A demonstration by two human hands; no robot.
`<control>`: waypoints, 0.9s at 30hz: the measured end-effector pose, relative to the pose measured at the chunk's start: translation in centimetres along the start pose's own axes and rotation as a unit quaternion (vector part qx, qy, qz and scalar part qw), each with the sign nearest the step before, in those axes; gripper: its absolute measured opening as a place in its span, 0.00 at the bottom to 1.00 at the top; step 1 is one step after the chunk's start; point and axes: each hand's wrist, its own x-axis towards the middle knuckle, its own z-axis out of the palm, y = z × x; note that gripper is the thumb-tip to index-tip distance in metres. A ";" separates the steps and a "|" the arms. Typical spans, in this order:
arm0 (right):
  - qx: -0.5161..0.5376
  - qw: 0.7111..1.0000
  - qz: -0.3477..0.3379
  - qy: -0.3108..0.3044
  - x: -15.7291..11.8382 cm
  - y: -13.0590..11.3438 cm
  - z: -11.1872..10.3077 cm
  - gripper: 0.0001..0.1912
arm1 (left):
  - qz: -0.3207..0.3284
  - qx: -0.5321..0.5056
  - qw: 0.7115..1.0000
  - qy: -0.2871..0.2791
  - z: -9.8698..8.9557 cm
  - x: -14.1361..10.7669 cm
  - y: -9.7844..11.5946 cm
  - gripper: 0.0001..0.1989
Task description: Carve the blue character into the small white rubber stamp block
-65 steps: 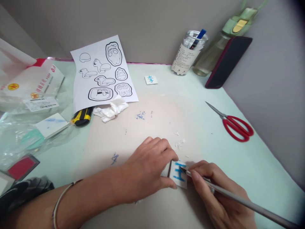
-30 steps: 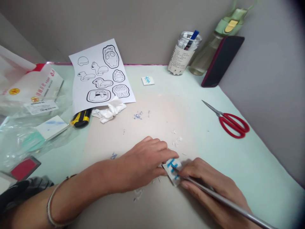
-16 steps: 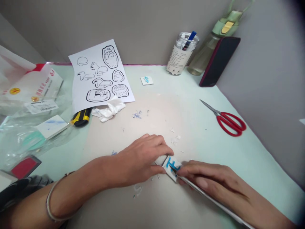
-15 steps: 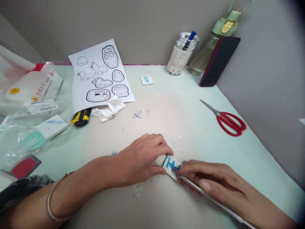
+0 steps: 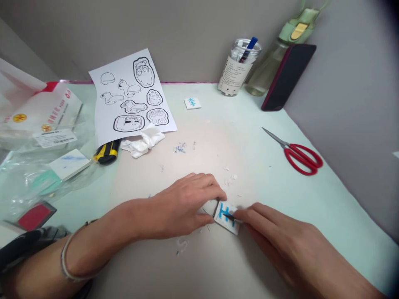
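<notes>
Resting on the pale green table mat (image 5: 280, 195), the left hand (image 5: 183, 205) pinches shut on the small white rubber block with a blue inked character (image 5: 227, 212). The right hand (image 5: 280, 245) closes around a thin metal carving tool (image 5: 232, 217), tip on the block. Risk: a slip could gouge the character or nick the bracing fingertips (image 5: 218, 195).

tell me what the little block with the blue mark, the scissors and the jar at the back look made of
Block: likely soft white rubber or similar carving material, matte; white crumbs lie around it. Scissors: bare metal blades, glossy red handles, probably plastic. Jar: clear glass or plastic, see-through with a paper label.
</notes>
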 end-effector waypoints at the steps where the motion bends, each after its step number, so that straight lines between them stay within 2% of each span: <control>1: -0.027 0.999 -0.003 0.017 -0.1 0.0 0.2 0.12 | -0.001 0.001 1.000 0.004 0.1 0.0 -0.1 0.16; 5: -0.058 0.997 0.003 0.042 -0.1 -0.1 0.9 0.12 | -0.009 -0.001 1.000 0.013 0.3 -0.1 0.0 0.16; 9: -0.055 0.996 -0.005 0.075 -0.2 -0.2 1.4 0.13 | -0.020 -0.013 1.000 -0.016 -0.3 -0.2 0.4 0.20; 11: -0.048 0.995 -0.006 0.089 -0.3 -0.2 1.5 0.12 | -0.024 -0.022 0.999 -0.017 -0.4 -0.1 0.5 0.16; 14: -0.045 0.995 -0.009 0.088 -0.4 -0.2 1.5 0.13 | -0.025 -0.012 0.999 0.021 0.4 0.4 0.3 0.08; 17: -0.053 0.995 -0.013 0.078 -0.4 -0.2 1.4 0.13 | -0.035 0.007 0.997 0.062 1.4 0.8 0.0 0.04; 20: -0.062 0.994 -0.024 0.087 -0.3 -0.2 1.4 0.14 | -0.044 0.017 0.996 0.073 2.0 0.9 -0.1 0.03; 27: -0.074 0.992 -0.040 0.099 0.3 -0.3 1.4 0.14 | -0.044 0.017 0.996 0.078 1.9 0.7 -0.1 0.02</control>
